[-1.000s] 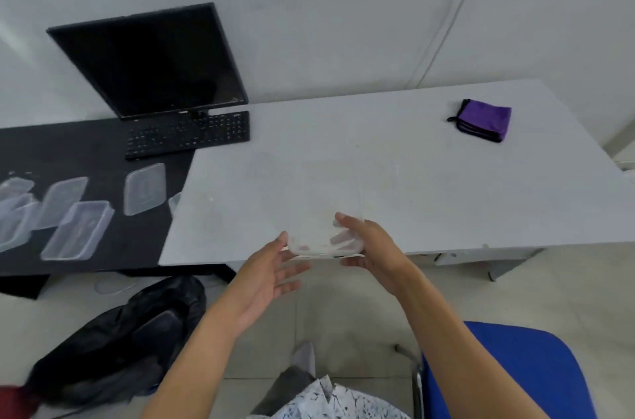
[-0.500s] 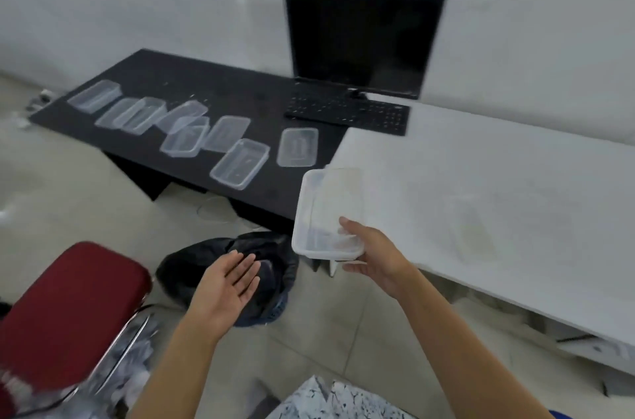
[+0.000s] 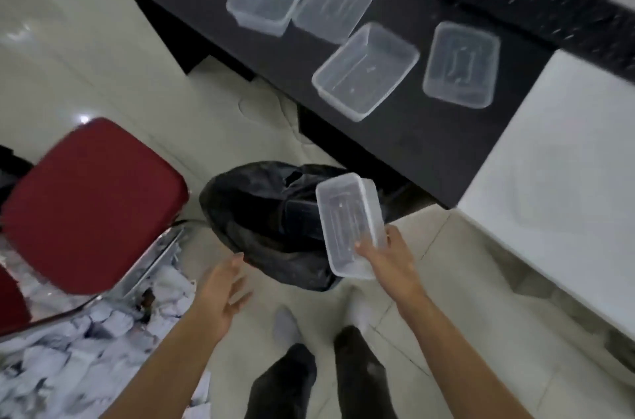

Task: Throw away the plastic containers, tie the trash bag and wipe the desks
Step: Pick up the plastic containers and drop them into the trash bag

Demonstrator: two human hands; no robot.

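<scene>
On the floor beside the black desk (image 3: 429, 147) sits a black trash bag (image 3: 254, 212); above its right edge a clear plastic container (image 3: 343, 212) juts forward from the right hand (image 3: 391, 264), which pinches its near end; the left hand (image 3: 220, 295), fingers spread, holds nothing near the bag

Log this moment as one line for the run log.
step: discard container | right hand: holds clear container over black trash bag | left hand: open, beside bag | black desk: more containers

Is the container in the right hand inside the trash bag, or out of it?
Out. The right hand grips the clear container by its near end, holding it over the black trash bag.
</scene>
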